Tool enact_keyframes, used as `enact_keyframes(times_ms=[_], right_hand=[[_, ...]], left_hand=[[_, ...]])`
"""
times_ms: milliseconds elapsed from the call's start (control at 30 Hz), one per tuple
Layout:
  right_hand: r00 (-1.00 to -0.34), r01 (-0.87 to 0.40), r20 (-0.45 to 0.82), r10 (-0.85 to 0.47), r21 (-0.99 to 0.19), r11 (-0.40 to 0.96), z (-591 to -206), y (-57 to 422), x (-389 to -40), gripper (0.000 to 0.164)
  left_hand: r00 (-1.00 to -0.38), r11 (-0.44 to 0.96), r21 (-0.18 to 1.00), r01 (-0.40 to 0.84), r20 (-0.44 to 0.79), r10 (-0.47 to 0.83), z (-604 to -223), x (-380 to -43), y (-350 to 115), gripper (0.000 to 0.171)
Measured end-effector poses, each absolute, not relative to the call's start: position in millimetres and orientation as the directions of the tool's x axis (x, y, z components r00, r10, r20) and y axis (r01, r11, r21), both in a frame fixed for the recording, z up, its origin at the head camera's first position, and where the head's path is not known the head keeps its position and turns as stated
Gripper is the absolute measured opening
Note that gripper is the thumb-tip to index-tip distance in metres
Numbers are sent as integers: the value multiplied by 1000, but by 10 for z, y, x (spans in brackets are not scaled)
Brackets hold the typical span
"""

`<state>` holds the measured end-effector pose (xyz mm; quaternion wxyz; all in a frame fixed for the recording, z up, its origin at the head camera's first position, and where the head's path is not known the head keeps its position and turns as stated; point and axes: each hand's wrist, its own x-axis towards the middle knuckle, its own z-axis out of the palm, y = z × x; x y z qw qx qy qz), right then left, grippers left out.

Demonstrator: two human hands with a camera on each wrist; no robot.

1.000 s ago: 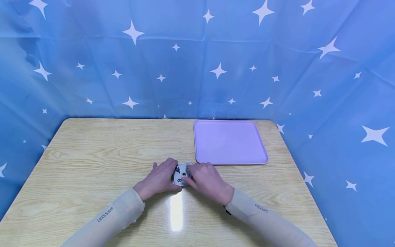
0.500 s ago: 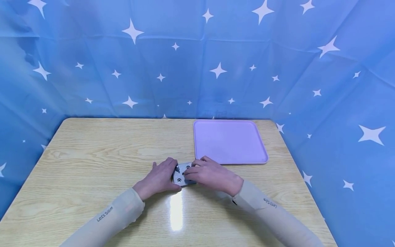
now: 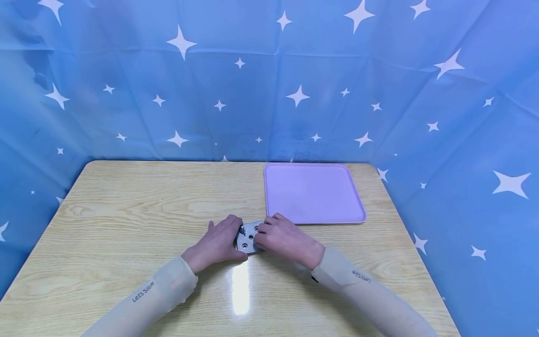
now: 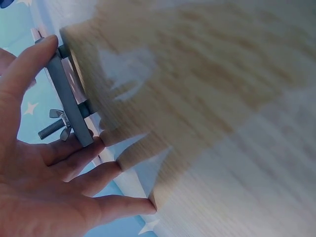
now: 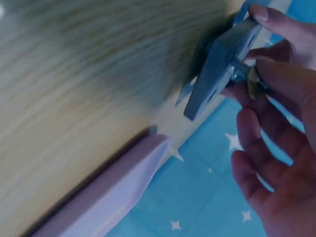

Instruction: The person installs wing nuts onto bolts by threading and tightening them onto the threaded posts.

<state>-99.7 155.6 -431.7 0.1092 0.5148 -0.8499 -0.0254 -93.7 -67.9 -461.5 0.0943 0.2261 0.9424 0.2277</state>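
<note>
A grey metal plate (image 3: 246, 239) with round holes stands on short feet on the wooden table, in front of me. My left hand (image 3: 216, 241) grips its left end, with the thumb on one edge and fingers at the opposite edge. Beside those fingers, a wing nut (image 4: 64, 124) sits on a threaded bolt (image 4: 48, 131) that rises through the plate. At the plate's right end, my right hand (image 3: 288, 239) pinches a second wing nut (image 5: 253, 82) on its bolt (image 5: 240, 65). One right fingertip also touches the plate's corner. From the head view, the right hand hides this second wing nut.
A shallow lilac tray (image 3: 313, 194) lies just behind and to the right of the plate. The wooden table (image 3: 147, 201) spreads out around both hands. A blue curtain with white stars (image 3: 252, 84) hangs behind and at the sides.
My right hand shifts right and its fingers loosen from the plate's right end, then it comes back slightly left with fingers curled in again. The left hand and plate stay put.
</note>
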Motion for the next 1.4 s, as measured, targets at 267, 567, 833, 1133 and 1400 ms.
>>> enact_keyframes(times_ms=[267, 567, 833, 1133, 1400], right_hand=[[-543, -818, 246, -803, 64, 572, -4415, 1499, -950, 14], [-639, -760, 241, -730, -51, 648, -4443, 1477, -885, 14], [-646, -756, 180, -742, -16, 654, -4326, 1547, -881, 33], [-394, -901, 53, -918, 176, 397, -4116, 1656, -989, 32], [-371, -889, 69, -926, 261, 375, -4150, 1636, -1010, 19]], left_hand=[[-881, 788, 479, 387, -60, 469, -4609, -931, -676, 72], [-882, 784, 488, 384, -58, 468, -4615, -926, -668, 71], [-876, 776, 488, 400, -46, 480, -4626, -928, -680, 70], [-879, 782, 492, 382, -68, 472, -4621, -945, -692, 71], [-882, 785, 489, 381, -64, 467, -4623, -951, -684, 70]])
